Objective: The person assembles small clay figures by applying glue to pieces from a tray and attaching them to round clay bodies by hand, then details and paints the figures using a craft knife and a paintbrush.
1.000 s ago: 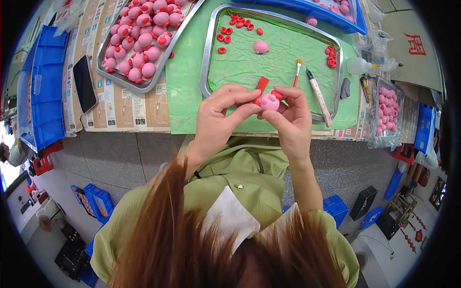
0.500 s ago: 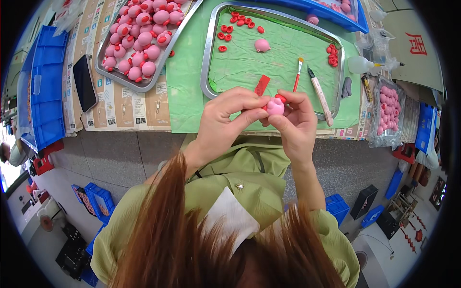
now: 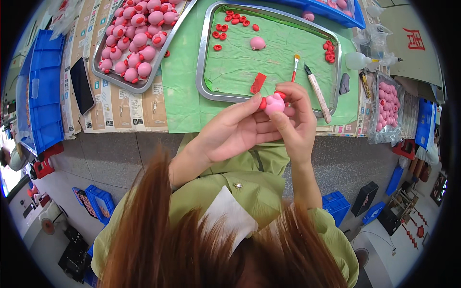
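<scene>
**Right hand pinching pink figurine near tray's front rim**

Right hand is grasping the pink pig-like figurine between thumb and fingers, near the front rim of the metal tray. Red pieces are projecting from either side of it. Left hand is lying palm-up, fingers extended, thumb tip meeting the left red piece; whether it is gripping, cannot tell. Red strip and paintbrush are lying just beyond. Writing: one bold red character is marking the grey-green panel, far right; blue-and-black print is covering the cardboard, mostly too small to read.
</scene>
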Demonstrator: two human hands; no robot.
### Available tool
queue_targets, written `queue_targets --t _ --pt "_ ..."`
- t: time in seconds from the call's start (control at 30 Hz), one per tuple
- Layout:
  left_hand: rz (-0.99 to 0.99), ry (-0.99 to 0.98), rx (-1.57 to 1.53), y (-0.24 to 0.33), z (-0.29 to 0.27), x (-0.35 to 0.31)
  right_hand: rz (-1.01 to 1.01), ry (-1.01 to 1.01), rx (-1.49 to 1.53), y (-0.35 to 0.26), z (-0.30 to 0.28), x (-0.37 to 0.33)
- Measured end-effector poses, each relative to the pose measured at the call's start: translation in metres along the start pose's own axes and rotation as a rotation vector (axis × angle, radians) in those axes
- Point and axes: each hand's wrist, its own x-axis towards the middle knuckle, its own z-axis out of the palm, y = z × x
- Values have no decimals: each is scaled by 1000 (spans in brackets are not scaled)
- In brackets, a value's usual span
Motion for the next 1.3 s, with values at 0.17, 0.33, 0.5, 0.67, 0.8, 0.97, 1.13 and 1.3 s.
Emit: queue_targets --t 0.17,0.33,0.5,0.67,0.8,0.97,1.13,1.3 --pt "111 -52 125 -4 -9 -2 -32 -13 -122 -6 5 -4" --pt "167 -15 193 -7 -5 -4 -163 9 -220 -2 5 -7" --pt "178 -114 281 -8 -4 -2 -165 57 -62 0 6 -9" --pt "399 -60 528 -11 5 -3 -290 97 -206 -4 3 -7" --pt "769 101 1233 -5 -3 -2 -205 23 -122 2 0 -10" --pt "836 134 1281 -6 -2 0 -74 5 46 0 6 -13" --pt "849 145 1266 -4 -1 -3 -51 -11 99 -1 9 -12" --pt "958 196 1324 4 -7 3 40 61 -31 0 11 -15"
